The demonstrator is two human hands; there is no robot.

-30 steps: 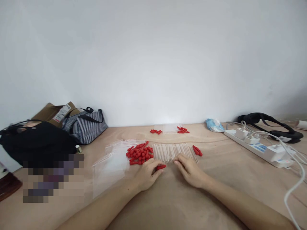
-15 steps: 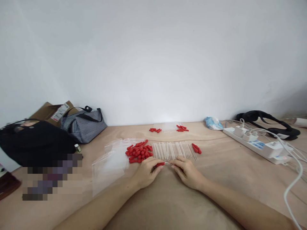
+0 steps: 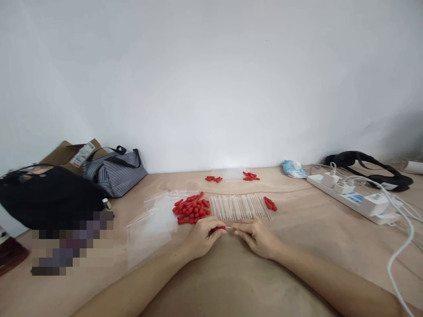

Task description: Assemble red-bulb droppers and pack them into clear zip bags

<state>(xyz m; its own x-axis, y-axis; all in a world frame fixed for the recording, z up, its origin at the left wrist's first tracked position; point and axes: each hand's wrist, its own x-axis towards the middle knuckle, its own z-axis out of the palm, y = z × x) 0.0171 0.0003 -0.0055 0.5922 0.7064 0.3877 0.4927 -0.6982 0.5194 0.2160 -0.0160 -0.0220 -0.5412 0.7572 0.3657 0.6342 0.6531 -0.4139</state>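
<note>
My left hand (image 3: 200, 237) pinches a red rubber dropper bulb (image 3: 219, 228), its narrow end towards the right. Opposite it, my right hand (image 3: 256, 237) has its fingers closed on a thin clear tube (image 3: 229, 227). The tube's left end meets the bulb, but how deep it goes in I cannot tell. Just beyond my left hand lies a pile of red bulbs (image 3: 192, 209). A row of clear tubes (image 3: 234, 207) is laid side by side behind both hands, and a few more red bulbs (image 3: 270, 204) rest at its right end.
Clear plastic bags (image 3: 152, 229) are spread at the left. By the wall lie smaller groups of red bulbs (image 3: 251, 176). A striped bag (image 3: 115, 174) and a black bag (image 3: 49, 196) stand far left. At the right are a power strip (image 3: 353, 198), a headset (image 3: 370, 169) and a face mask (image 3: 293, 169).
My right hand has shifted slightly, and a shorter length of the tube shows between my hands. My left hand keeps its grip on the bulb.
</note>
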